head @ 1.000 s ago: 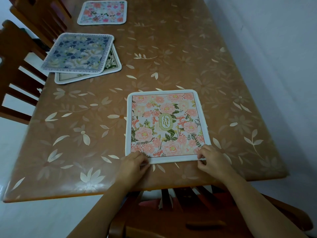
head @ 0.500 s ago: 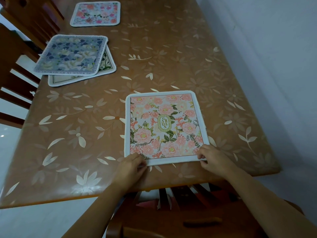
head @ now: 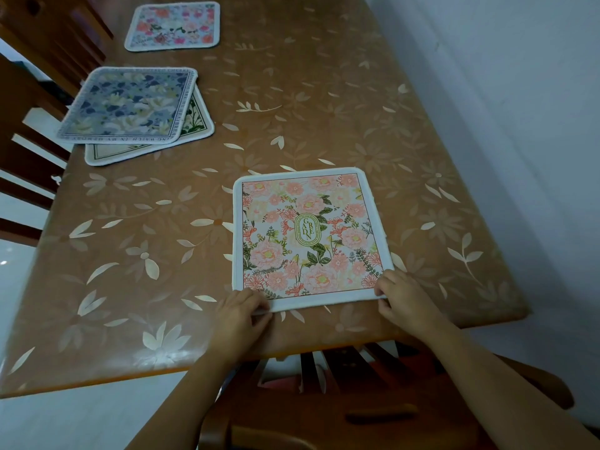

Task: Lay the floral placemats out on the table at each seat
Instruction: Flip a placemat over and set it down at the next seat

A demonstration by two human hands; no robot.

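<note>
A person's two hands pinch the near corners of a square pink-and-peach floral placemat with a white border and a green "GARDEN" oval [head: 308, 235], which lies flat on the long wooden table under a glossy brown leaf-patterned cover [head: 136, 254], close to the near edge at the seat nearest the camera. The left hand [head: 242, 315] is closed on the near-left corner, thumb on top and fingers curled at the border; the right hand [head: 404, 302] is closed on the near-right corner in the same way. The hands are well apart, one at each end of the placemat's near edge.

Compared with a second ago, the hands hold the same two corners and the placemat has barely shifted on the table; what differs is mostly the head camera's view, which has swung so that the table's far end sits more to the left.

Along the table's left side, a blue-and-cream floral placemat with a lettered border [head: 128, 105] rests askew on top of a cream placemat with a dark line border [head: 194, 131], both unmoved. Farther back lies a pale placemat with pink and red flowers [head: 173, 26], flat and alone. A brown wooden chair [head: 324, 417] stands below the near edge, between the forearms.
</note>
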